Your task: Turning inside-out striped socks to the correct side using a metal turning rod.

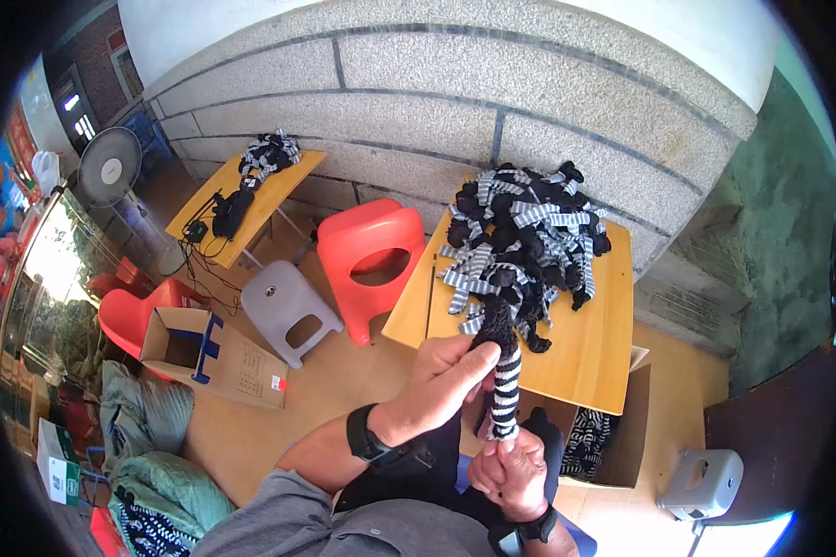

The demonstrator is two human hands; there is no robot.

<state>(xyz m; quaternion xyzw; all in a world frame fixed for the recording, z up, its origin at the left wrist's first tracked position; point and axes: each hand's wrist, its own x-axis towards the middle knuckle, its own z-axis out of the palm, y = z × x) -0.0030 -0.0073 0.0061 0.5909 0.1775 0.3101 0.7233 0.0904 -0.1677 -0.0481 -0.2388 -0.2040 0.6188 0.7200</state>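
A sock-like knit piece (505, 390) with black and white stripes and a black upper end is stretched between my hands. My left hand (444, 381) is closed around it near the black end, the thumb lying across it. Lower down, my right hand (513, 473) pinches its pale bottom end with the fingers curled in. Just beyond my hands, a heap of similar black and striped knit pieces (529, 232) covers much of a yellow wooden table (594, 357).
An open cardboard box (632, 436) with striped knits stands under the table's right side. Left of the table are a red stool (372, 260), a grey stool (288, 306) and another box (237, 367). Farther off are a small table (283, 190) and a fan (111, 167).
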